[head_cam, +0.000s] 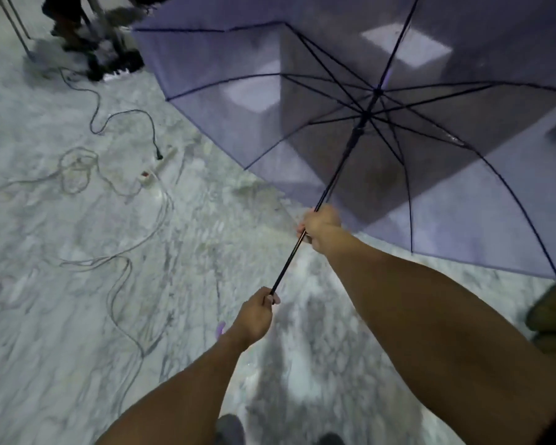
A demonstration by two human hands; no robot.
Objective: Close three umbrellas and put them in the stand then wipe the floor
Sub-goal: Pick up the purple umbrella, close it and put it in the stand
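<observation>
My left hand point(254, 317) is closed around the near end of the umbrella point(398, 123) shaft, and my right hand point(320, 226) is clenched on the shaft farther up. Both arms reach forward. The open purple canopy fills the far right; cables point(116, 175) and a power strip point(156, 170) lie left on the marble floor point(61, 316).
</observation>
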